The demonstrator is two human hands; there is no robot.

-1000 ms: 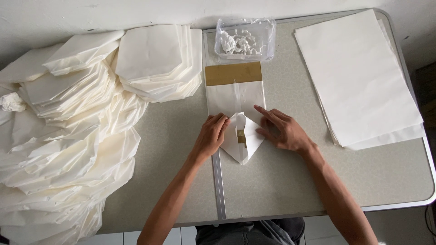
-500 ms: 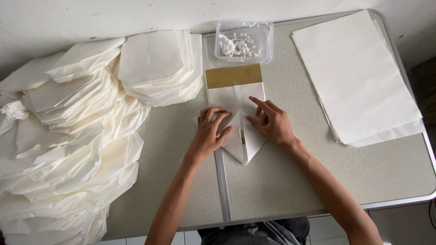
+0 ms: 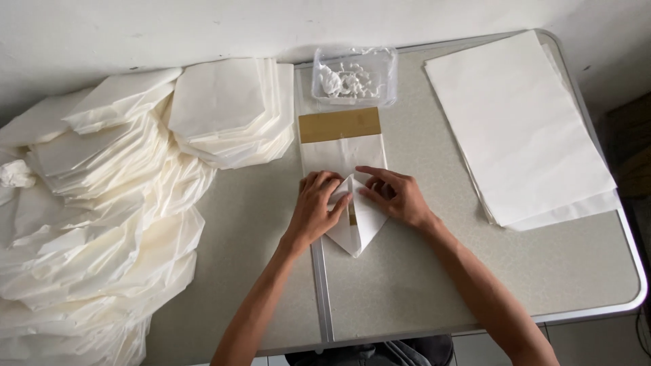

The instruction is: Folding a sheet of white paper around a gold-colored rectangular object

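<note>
Here, white paper bag (image 3: 344, 157) flat at middle of counter (image 3: 434, 285), lengthwise away from the person, gold-brown band (image 3: 339, 125) across its far end. Near end folded into a point, aimed toward the person, tip just beside the counter's centre seam (image 3: 321, 291). Left hand (image 3: 319, 210) flat on the left flap, fingers (image 3: 324, 183) spread and pressing down, gripping nothing. Right hand (image 3: 395, 196) on the right flap, fingers (image 3: 371, 171) stretched out toward the fold's centre line, also pressing, closed on nothing. Thin gold strip showing between the two flaps, between the hands.

Just beyond the bag's far end, clear plastic tub (image 3: 354, 76) with small white bits inside, touching or nearly touching the band's edge. Right of the bag, well apart, stack of flat white sheets (image 3: 515, 129), slightly fanned, reaching to the counter's right rim. Left of the bag, near its far half, pile of folded white bags (image 3: 227, 112), overlapping. Farther left, big loose heap of the same (image 3: 88, 224), spilling past the counter's left edge. White wall (image 3: 203, 27) behind the far edge
</note>
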